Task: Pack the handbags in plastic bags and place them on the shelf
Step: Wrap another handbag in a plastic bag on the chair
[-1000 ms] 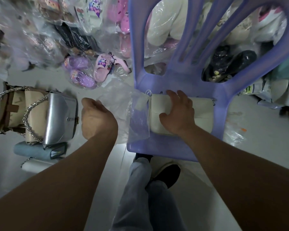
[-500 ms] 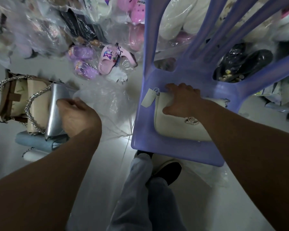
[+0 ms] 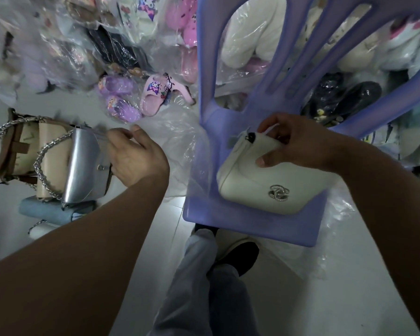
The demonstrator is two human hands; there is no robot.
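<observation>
The white handbag (image 3: 264,187) lies tilted on the seat of the purple chair (image 3: 240,224), at about 3 o'clock in the view. The right hand (image 3: 298,144) grips its upper edge, thumb on the front face and fingers curled over the top. At 9 o'clock the left hand (image 3: 136,154) is over the silver handbag (image 3: 83,166) on the floor, fingers curled at its thin strap. Blur hides whether they actually pinch it. A clear plastic bag (image 3: 177,132) lies crumpled between the two, toward 12 o'clock, part of it against the chair's left edge. The step looks to be readying a handbag for bagging. It would go best if one hand frees itself, finds the plastic bag's mouth and spreads it wide. The other can then feed the handbag in narrow end first, with the metal clasp facing away from the film so it does not snag. Strap and tag are best tucked in before sliding, and thin film of this kind likely clings and tears if forced.
</observation>
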